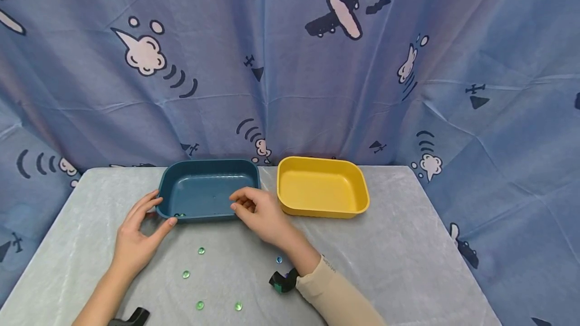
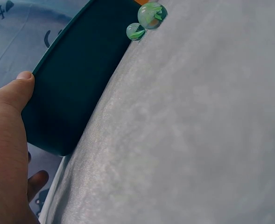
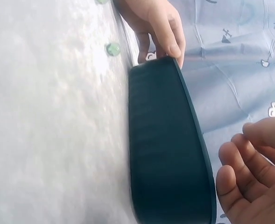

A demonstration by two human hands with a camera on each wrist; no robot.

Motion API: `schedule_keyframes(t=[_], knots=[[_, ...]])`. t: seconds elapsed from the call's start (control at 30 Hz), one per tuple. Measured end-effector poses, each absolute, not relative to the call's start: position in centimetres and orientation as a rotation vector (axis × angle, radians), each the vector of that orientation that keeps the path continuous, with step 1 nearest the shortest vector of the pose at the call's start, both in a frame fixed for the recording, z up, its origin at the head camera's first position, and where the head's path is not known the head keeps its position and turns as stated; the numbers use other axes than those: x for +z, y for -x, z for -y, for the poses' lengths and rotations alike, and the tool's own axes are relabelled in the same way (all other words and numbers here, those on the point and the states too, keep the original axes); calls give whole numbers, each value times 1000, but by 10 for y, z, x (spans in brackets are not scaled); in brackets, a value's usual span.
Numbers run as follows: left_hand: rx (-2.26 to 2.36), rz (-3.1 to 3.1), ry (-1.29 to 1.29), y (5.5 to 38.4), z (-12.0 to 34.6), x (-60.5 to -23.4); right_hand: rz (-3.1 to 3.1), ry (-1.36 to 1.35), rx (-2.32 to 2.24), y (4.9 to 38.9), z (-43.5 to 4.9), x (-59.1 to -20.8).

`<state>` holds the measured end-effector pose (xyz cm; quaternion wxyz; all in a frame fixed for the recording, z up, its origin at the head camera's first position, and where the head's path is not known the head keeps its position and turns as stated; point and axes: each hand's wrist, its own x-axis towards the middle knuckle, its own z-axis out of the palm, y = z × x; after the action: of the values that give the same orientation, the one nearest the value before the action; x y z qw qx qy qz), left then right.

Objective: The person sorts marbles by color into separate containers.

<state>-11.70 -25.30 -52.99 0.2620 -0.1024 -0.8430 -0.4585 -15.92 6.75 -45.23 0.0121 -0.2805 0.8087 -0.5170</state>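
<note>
My left hand (image 1: 133,240) grips the front left corner of a dark teal plastic bin (image 1: 204,195), thumb on the near rim and fingers along the side. In the left wrist view the thumb presses that bin's rim (image 2: 58,44). Green glass marbles (image 1: 179,215) lie inside, by the near left corner. Over the bin's front right edge hovers my right hand (image 1: 263,215), its fingers loosely bent. The right wrist view shows these fingers (image 3: 235,161) beside the bin wall (image 3: 165,140), with nothing visible in them.
Several green marbles (image 1: 201,251) are scattered on the grey cloth-covered table (image 1: 408,255) in front of the bin. One blue marble (image 1: 279,259) lies near the right forearm. A yellow bin (image 1: 321,185) stands to the right. Behind hangs a blue curtain (image 1: 290,64) with airplane prints.
</note>
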Motion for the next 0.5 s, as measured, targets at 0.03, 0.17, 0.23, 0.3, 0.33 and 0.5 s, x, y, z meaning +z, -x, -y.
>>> schedule_keyframes(t=[0.03,0.17,0.23,0.3,0.33,0.5], knots=[[-1242,2282,278,117,253,-530,-2517,897,-1605,158,-66,-453],[-1241,2286,286,117,253,-529,-2501,958,-1585,154,-62,-454],[-1239,2285,289,117,253,-529,-2494,982,-1574,152,-60,-454],[-1238,2284,288,117,253,-530,-2489,997,-1560,149,-58,-454],[-1237,2284,287,117,253,-530,-2487,1008,-1553,148,-56,-454],[-1244,2287,282,117,254,-530,-2437,1047,-1554,143,-49,-456]])
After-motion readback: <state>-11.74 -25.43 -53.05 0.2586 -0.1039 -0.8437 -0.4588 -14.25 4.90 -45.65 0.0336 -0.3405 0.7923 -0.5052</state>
